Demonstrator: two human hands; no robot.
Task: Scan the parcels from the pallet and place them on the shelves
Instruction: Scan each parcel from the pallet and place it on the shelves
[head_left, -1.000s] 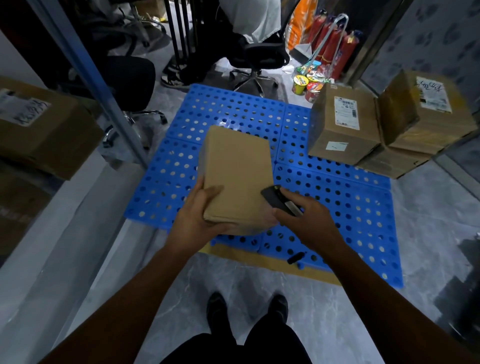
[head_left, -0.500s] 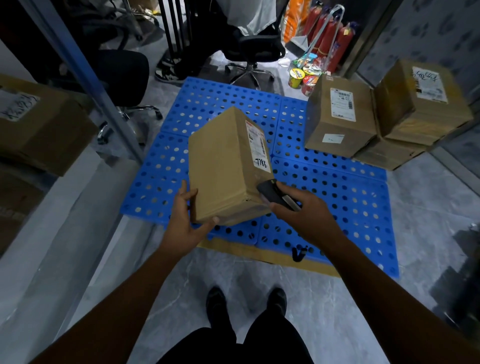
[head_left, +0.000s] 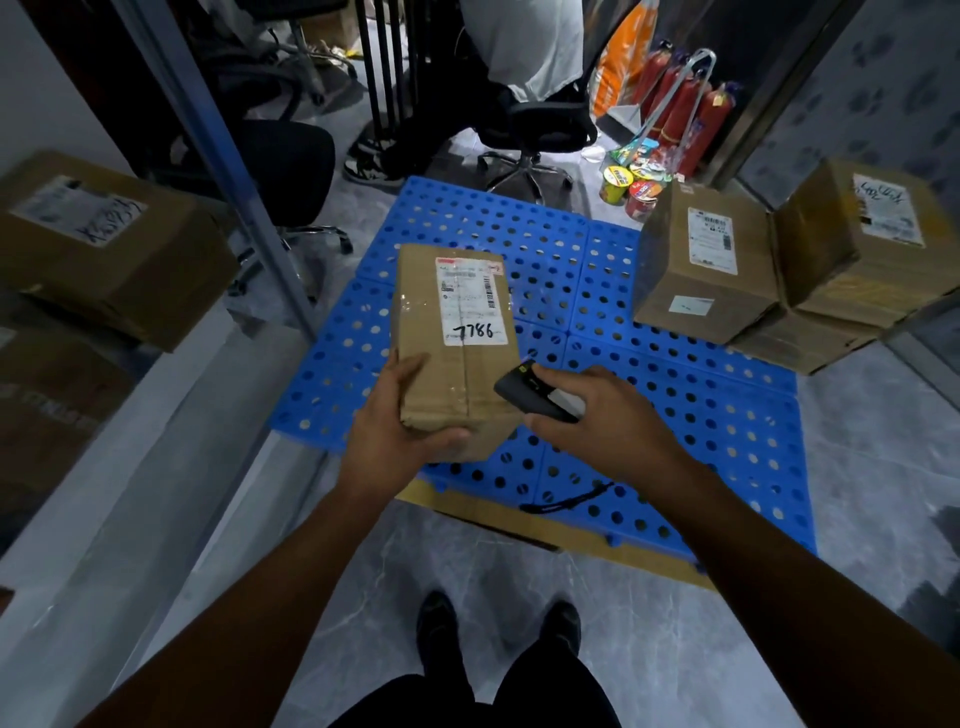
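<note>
We hold one parcel above the pallet, a scanner close at its side.

The blue perforated pallet (head_left: 701, 415) lies on the floor ahead of us, with a cardboard sheet (head_left: 519, 519) showing from under its near edge. The shelf (head_left: 104, 493) runs along our left and carries a labelled box (head_left: 104, 249). The stacked parcels (head_left: 706, 270) sit at the pallet's far right corner. The parcel (head_left: 452, 374) we hold is lifted over the pallet's near left part, its long side pointing away from us. Our left hand (head_left: 395, 441) grips its near left corner, fingers up the side and thumb across the near end. Our right hand (head_left: 608, 421) is curled round the black scanner (head_left: 524, 395), just beside the parcel's near right edge. The white label (head_left: 472, 301) faces up, marked 7786.
</note>
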